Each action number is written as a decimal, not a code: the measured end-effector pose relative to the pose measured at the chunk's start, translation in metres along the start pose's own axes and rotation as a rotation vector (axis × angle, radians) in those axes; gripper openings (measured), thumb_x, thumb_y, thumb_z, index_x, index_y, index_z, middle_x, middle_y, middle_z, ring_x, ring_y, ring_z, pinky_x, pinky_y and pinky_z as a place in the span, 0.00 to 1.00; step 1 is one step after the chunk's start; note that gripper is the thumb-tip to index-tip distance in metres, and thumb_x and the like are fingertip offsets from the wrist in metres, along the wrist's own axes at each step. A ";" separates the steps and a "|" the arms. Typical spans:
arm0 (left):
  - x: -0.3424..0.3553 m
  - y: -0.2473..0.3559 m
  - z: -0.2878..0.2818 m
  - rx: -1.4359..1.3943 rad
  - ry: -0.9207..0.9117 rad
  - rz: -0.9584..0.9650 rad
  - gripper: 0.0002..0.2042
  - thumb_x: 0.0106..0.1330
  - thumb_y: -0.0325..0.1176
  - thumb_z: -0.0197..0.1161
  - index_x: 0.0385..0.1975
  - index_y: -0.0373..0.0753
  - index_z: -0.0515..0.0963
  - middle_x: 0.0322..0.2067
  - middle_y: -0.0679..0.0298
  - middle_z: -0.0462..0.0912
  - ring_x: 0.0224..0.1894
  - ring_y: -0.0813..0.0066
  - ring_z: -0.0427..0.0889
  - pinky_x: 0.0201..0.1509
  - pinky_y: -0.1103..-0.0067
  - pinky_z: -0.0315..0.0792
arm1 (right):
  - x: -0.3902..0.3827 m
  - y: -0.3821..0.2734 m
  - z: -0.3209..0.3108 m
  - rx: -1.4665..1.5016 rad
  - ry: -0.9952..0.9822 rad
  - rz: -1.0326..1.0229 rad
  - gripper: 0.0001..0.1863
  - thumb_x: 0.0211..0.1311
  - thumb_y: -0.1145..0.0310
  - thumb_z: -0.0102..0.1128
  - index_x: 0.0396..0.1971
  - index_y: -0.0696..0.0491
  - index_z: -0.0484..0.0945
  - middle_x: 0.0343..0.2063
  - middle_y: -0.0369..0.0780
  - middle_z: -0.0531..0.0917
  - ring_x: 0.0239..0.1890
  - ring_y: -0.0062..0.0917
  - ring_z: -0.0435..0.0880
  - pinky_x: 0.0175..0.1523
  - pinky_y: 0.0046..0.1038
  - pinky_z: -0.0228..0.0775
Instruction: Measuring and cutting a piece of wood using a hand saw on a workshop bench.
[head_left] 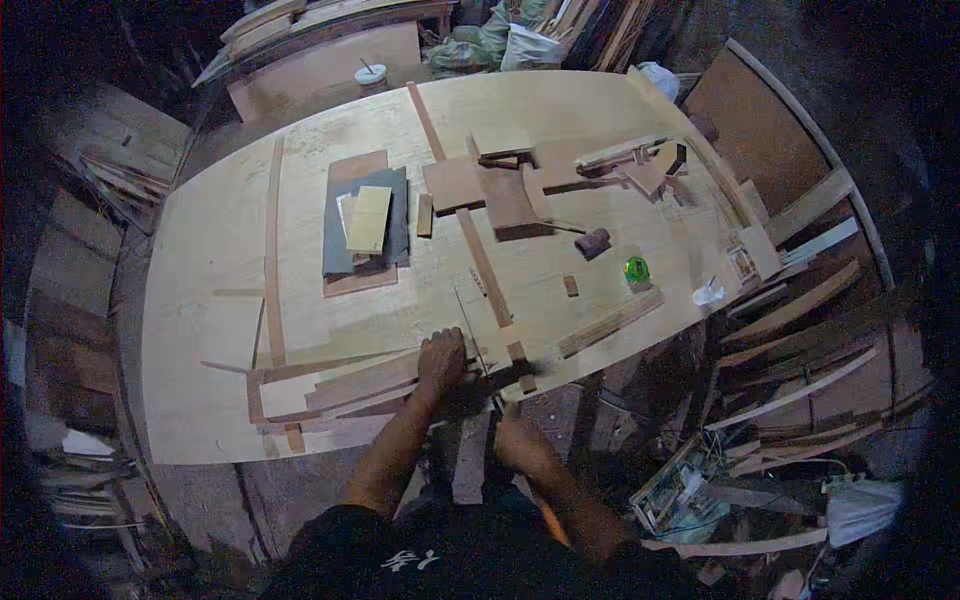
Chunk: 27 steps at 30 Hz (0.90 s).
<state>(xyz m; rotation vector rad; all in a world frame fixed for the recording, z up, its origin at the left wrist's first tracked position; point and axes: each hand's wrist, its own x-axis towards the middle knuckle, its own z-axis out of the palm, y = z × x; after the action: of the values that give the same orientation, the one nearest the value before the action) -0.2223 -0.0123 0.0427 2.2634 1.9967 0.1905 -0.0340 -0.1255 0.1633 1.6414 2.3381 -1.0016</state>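
My right hand (522,442) is closed round the handle of a handsaw at the near edge of the workbench. The saw's thin blade (478,340) slants away from me and to the left over the tabletop. Just left of the blade, my left hand (442,362) grips the right end of a wooden board (365,388), its fingers curled over it. That board lies in a low stack of strips and frame pieces along the near edge. Right of the saw, a small wood block (517,353) sits at the edge; shadow hides where the blade meets the wood.
On the pale workbench top (200,330) lie a stack of flat sheets (366,220), brown boards (515,200), a dark mallet head (593,243), a green tape measure (636,270) and a loose strip (610,323). Timber and a tool crate (665,480) crowd the right side.
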 end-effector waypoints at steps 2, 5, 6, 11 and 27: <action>0.002 0.004 -0.018 -0.070 -0.043 -0.004 0.29 0.42 0.50 0.73 0.38 0.37 0.69 0.35 0.56 0.76 0.42 0.57 0.77 0.45 0.63 0.71 | 0.011 0.014 -0.004 -0.067 -0.198 -0.049 0.22 0.61 0.69 0.49 0.49 0.70 0.62 0.29 0.60 0.80 0.33 0.53 0.81 0.41 0.46 0.74; -0.012 -0.015 -0.009 -0.038 0.068 0.017 0.37 0.34 0.54 0.76 0.40 0.36 0.69 0.37 0.56 0.76 0.44 0.57 0.76 0.46 0.63 0.70 | 0.007 0.009 0.000 -0.126 -0.250 -0.039 0.15 0.58 0.70 0.52 0.39 0.68 0.72 0.24 0.54 0.80 0.33 0.49 0.82 0.40 0.45 0.75; -0.013 -0.020 -0.009 -0.037 0.072 0.006 0.37 0.34 0.54 0.76 0.40 0.36 0.69 0.37 0.56 0.76 0.44 0.57 0.76 0.46 0.63 0.70 | -0.003 0.006 0.007 -0.109 -0.101 0.049 0.12 0.56 0.70 0.54 0.32 0.66 0.76 0.21 0.51 0.80 0.34 0.46 0.83 0.39 0.45 0.75; -0.003 -0.004 -0.016 -0.069 -0.042 -0.006 0.35 0.36 0.53 0.76 0.40 0.36 0.69 0.36 0.55 0.76 0.45 0.57 0.76 0.46 0.63 0.70 | 0.036 0.083 0.105 -0.284 0.012 -0.228 0.11 0.54 0.72 0.53 0.19 0.65 0.76 0.17 0.46 0.77 0.28 0.44 0.80 0.36 0.43 0.74; 0.009 -0.013 0.028 -0.081 0.024 0.053 0.18 0.54 0.42 0.59 0.38 0.35 0.69 0.33 0.53 0.76 0.39 0.55 0.76 0.40 0.61 0.69 | -0.009 0.017 0.022 0.004 0.691 -0.136 0.19 0.62 0.65 0.47 0.48 0.64 0.67 0.37 0.58 0.79 0.38 0.48 0.82 0.44 0.50 0.73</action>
<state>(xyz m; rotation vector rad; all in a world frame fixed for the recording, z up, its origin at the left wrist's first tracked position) -0.2288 -0.0019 0.0126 2.2759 1.9044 0.2993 -0.0213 -0.1425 0.1425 2.1071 2.8855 -0.4901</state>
